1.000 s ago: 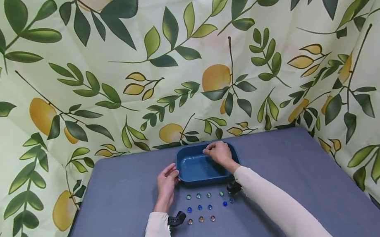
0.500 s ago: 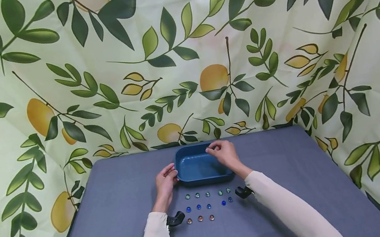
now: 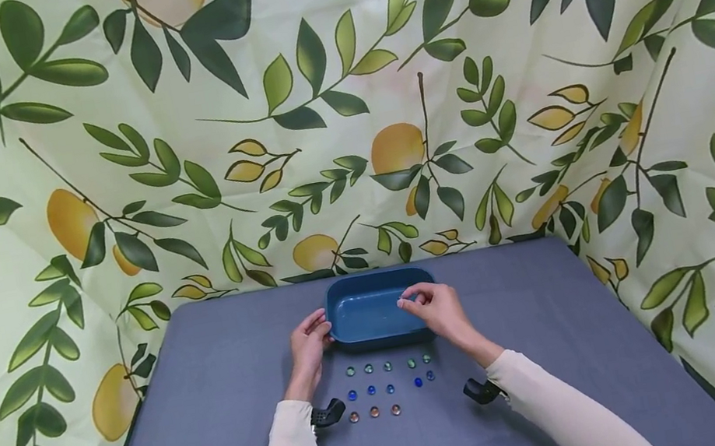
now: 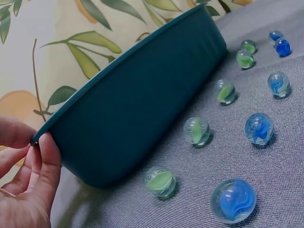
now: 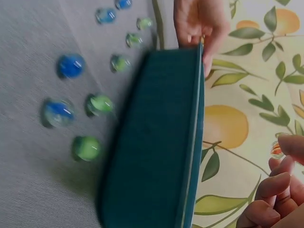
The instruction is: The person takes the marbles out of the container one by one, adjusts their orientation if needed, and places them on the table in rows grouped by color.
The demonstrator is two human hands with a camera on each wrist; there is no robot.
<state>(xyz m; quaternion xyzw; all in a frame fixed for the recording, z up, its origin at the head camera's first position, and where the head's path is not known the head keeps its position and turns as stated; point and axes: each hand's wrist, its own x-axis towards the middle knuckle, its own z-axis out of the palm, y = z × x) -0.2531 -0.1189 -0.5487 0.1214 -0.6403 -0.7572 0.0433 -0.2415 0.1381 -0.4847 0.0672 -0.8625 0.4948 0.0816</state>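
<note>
A teal plastic tub (image 3: pixel 381 343) stands near the back of the table in the head view. My left hand (image 3: pixel 306 351) pinches its left rim between thumb and fingers, as the left wrist view shows with the hand (image 4: pixel 31 187) at the tub's corner. Above the tub's right side is my right hand (image 3: pixel 442 313), pinching a clear marble with an orange swirl (image 5: pixel 276 150) between its fingertips. In front of the tub lie rows of glass marbles: green ones (image 3: pixel 368 369), blue ones (image 3: pixel 371 390) and orange ones (image 3: pixel 374 413). The green and blue rows each have a gap.
A grey cloth (image 3: pixel 243 431) covers the table. Behind it hangs a curtain printed with leaves and fruit (image 3: pixel 316 253). Black wrist cameras sit near both sleeves, the left one (image 3: pixel 328 414) close to the orange marbles.
My right hand has drawn back to the right and nearer, from over the tub's inside toward its right side. Its forearm uncovers the rightmost green marble. The left hand keeps its grip.
</note>
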